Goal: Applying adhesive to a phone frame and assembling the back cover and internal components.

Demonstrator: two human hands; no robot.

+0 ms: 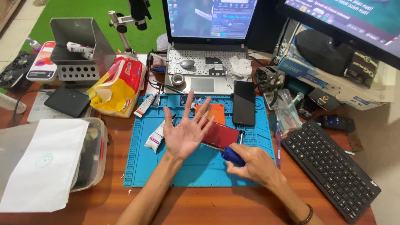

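Observation:
My left hand [185, 131] is spread flat, palm up, fingers apart, over the blue work mat [200, 171]. A dark red phone [220, 135] lies partly under that hand. My right hand [254, 164] grips a blue-handled screwdriver [233, 153], its metal tip [240, 135] at the red phone's right edge. A black phone [243, 103] lies face up on the mat just behind. An orange pad [214, 111] sits behind my left fingers.
Glue tubes [155, 136] lie on the mat's left. A laptop [206, 50] stands behind, a black keyboard [331, 166] on the right, a plastic box with white paper [46, 158] on the left, a red-yellow tissue pack [118, 85] and grey metal stand [79, 46] behind.

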